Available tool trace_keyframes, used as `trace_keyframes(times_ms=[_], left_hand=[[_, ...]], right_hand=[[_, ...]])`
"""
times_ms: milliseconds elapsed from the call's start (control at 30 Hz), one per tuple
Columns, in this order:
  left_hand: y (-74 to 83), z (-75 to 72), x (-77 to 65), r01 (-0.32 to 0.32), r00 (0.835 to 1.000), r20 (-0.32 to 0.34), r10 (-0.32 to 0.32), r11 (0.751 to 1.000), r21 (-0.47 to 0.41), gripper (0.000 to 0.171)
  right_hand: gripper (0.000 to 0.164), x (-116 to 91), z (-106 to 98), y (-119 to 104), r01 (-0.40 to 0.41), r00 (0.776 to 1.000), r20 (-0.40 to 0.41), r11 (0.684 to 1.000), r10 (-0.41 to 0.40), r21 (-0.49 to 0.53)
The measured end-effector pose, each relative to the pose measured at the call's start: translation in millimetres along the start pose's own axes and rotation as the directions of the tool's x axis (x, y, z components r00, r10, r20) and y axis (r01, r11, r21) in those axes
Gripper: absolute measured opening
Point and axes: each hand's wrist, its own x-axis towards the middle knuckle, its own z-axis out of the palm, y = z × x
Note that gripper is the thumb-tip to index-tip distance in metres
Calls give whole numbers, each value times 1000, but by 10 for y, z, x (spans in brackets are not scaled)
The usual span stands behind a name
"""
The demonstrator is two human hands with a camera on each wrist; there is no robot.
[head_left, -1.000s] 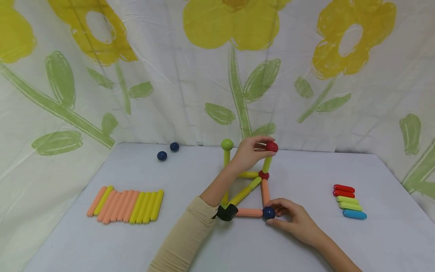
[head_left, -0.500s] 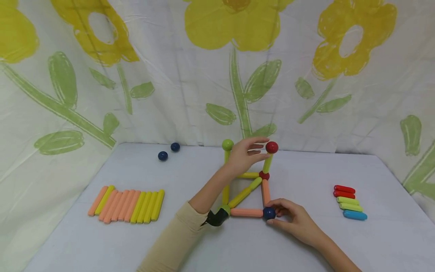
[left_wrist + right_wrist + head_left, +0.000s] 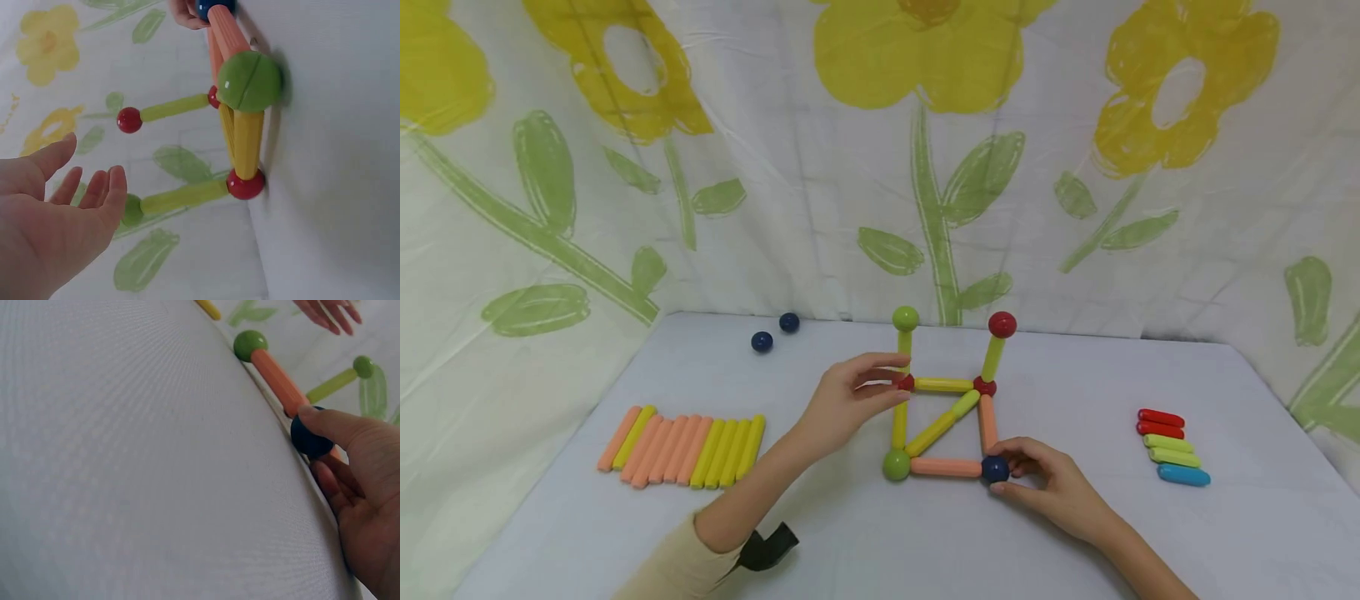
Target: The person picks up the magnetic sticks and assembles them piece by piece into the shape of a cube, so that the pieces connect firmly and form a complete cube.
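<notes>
Left hand point(image 3: 846, 404) off the red top ball point(image 3: 1002, 324), far right, which it touched a second ago; now shifted left and nearer, by the far-left green post point(image 3: 905, 342), contact unclear. Sleeve point(image 3: 673, 558) and black wrist piece point(image 3: 769, 547) drawn back left and near. Newly uncovered: far-left red joint ball point(image 3: 907, 382), partly, and whole near-left green ball point(image 3: 896, 465).

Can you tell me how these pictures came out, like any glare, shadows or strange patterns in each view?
Head view: soft, fairly even light, a small glint on the upper red ball; left wrist view: a small glint on the near green ball, with a soft shadow beside it on the tabletop; right wrist view: dimmer, with dotted, streaky patterning across the tabletop.
</notes>
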Motion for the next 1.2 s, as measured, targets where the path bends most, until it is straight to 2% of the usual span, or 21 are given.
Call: trace_keyframes(times_ms=[100,200,300,433,567,733,867,933,1133,1200], left_hand=[[-33,-177,-220,21,999,-49,-17,998,67,41],[-80,-366,-433,64,992,-120,-44,982,176,39],[-131,-564,-635,119,980,-190,-67,953,279,37],[-164,-787,-857,218,957,-261,-126,908,359,38],[-195,-937,-1016,311,936,-289,-200,853,419,40],[-247,-1033,-1075,355,930,-262,-257,811,464,44],[-277,-1031,-1052,373,925,-249,-286,805,461,45],[-298,-1013,-1035,368,928,-233,-290,808,460,44],[-377,-952,-983,318,948,-124,-294,839,441,41],[-396,-939,-976,309,950,-88,-301,851,424,41]], right_hand=[[35,1,3,4,-1,1000,-2,1000,1,-4],[35,2,4,2,-9,1000,-1,1000,9,-9],[35,11,11,-7,-23,1000,4,1000,23,-13],[35,12,-2,-45,-61,998,23,998,62,-11],[37,9,-49,-97,-117,991,65,993,117,4],[38,13,-103,-141,-146,985,99,989,144,9],[38,14,-114,-149,-141,985,106,990,140,10],[38,13,-116,-147,-145,984,109,989,143,11],[39,11,-123,-138,-152,982,117,988,149,12],[39,11,-123,-136,-149,982,120,989,145,18]])
